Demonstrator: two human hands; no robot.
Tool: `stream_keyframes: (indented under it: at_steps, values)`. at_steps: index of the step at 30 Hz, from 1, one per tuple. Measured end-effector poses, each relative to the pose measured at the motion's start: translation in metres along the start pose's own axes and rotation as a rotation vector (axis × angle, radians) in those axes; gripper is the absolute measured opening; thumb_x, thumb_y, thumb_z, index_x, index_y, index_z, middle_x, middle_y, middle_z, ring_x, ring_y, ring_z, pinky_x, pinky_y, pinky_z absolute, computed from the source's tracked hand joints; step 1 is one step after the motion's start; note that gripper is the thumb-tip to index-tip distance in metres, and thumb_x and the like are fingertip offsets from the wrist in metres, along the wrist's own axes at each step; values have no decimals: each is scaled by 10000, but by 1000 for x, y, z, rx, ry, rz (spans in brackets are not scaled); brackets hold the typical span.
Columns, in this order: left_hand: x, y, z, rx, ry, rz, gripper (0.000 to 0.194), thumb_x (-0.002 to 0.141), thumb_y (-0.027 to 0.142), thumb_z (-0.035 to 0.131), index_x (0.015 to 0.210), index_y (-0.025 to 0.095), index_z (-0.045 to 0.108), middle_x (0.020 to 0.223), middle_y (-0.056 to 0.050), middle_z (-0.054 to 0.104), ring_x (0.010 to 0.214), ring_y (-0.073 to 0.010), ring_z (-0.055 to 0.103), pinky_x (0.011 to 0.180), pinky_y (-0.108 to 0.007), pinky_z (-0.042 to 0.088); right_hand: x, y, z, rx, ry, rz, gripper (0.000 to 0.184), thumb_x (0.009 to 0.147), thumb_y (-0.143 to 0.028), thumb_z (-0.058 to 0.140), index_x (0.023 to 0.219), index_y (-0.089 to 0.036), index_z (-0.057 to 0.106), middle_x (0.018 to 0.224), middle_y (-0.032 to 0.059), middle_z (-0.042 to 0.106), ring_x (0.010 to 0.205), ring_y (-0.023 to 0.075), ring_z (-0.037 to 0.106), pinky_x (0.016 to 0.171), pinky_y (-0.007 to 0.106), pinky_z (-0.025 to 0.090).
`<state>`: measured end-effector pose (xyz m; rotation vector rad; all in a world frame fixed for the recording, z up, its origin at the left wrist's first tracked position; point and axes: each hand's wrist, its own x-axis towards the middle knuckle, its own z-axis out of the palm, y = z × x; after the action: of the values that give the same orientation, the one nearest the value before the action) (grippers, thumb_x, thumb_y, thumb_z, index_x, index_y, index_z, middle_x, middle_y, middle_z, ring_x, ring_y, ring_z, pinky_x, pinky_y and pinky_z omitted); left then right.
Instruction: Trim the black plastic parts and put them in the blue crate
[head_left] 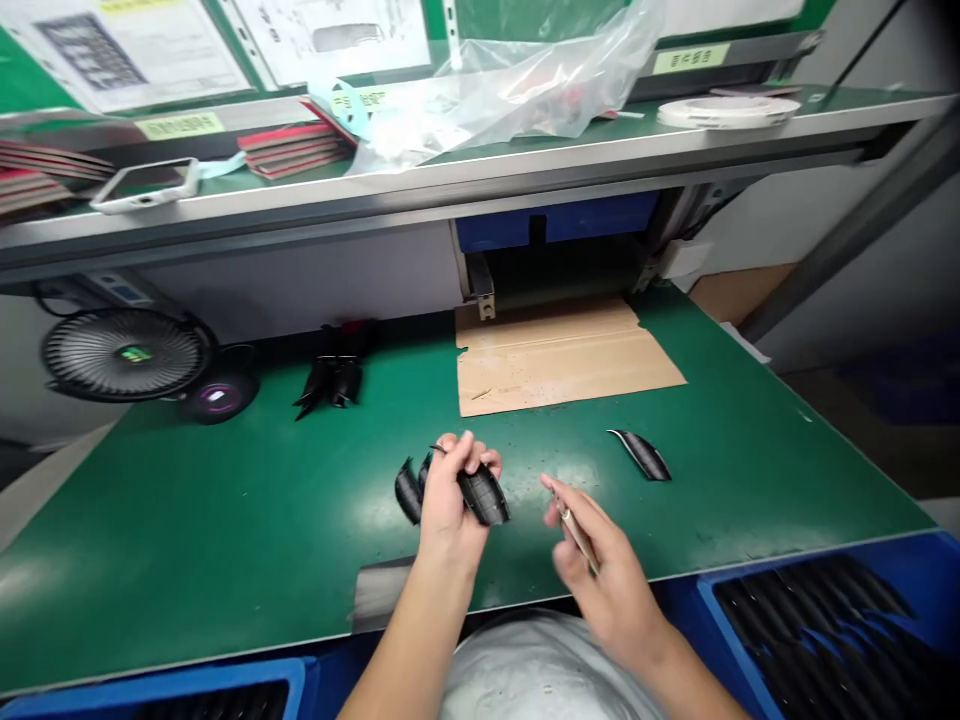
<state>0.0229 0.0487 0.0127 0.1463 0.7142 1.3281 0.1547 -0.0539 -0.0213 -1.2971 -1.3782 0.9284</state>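
Note:
Curled around a black curved plastic part (484,494), my left hand (454,490) is closed above the green table (300,540). Just left of that hand, another black curved part (408,490) lies on the table, with one more partly hidden behind the fingers. My right hand (600,560) grips a slim, light-handled tool (576,532); its tip is too blurred to name its kind. The two hands are apart. Farther right, a single black curved part (642,455) rests on the table.
Cardboard (555,360) lies at the back. A fan (127,352) and several black parts (330,380) stand back left. Blue bins (709,600) of black parts sit at the front right and front left. A shelf (420,205) crosses above, bearing a plastic bag (510,95) and a phone (146,183).

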Motion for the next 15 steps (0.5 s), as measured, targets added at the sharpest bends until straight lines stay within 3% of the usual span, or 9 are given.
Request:
stream_keyframes:
  at_steps: [3,6,12,15]
  values:
    - [-9,16,10,-62,88,303,416,777,231,610,565,177,257,502,80,203,421,-45,242,429,-158,309,-10,-4,9,76,-29,101,339,942,-348,437,1212,-227,604,868,55,605,866,196,595,803,319,505]
    - [-20,22,14,-59,112,490,443,802,261,549,536,178,206,494,64,176,427,-65,212,403,-185,269,-10,-15,19,109,-91,128,293,918,-363,505,1117,-224,670,855,56,612,763,178,582,717,301,509]
    - [-35,22,18,-16,25,593,473,841,276,484,500,170,174,488,46,143,431,-79,170,400,-214,237,4,-34,36,488,-180,419,476,883,-407,571,1329,-257,496,809,15,578,511,75,435,447,205,388]
    - [-40,23,19,-13,4,620,473,855,268,457,494,166,168,485,39,134,433,-83,157,394,-221,215,6,-35,37,581,-266,478,519,866,-438,590,1337,-247,481,760,-6,549,440,41,368,387,180,302]
